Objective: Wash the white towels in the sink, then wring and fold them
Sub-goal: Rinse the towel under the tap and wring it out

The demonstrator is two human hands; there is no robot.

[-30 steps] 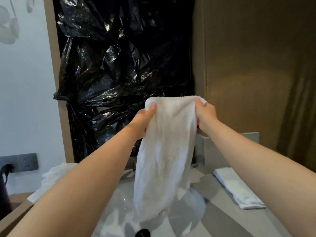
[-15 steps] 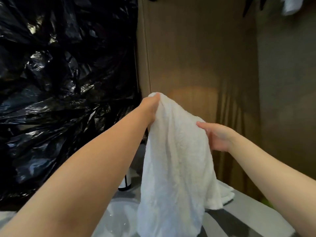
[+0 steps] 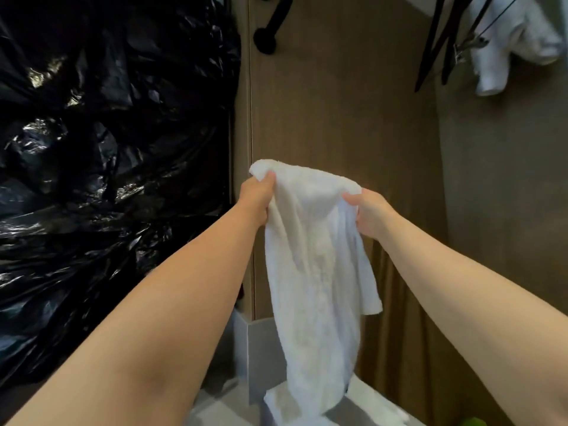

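In the head view, both bare arms reach out in front. The left hand (image 3: 256,198) pinches the top left corner of the white towel (image 3: 310,256), with the thumb on the near side. The right hand (image 3: 373,215) grips the top right edge, its fingers curled round the cloth. The towel is up in the air in front of the brown wall (image 3: 338,103) and hangs down long and loose from the two hands. Its bottom end hangs just over the grey counter (image 3: 221,410). A white thing lies there under it, maybe a folded towel (image 3: 368,398), but it is partly hidden. Shiny black plastic (image 3: 107,149) covers the left side. In the top right corner a white cloth (image 3: 510,41) hangs up high.
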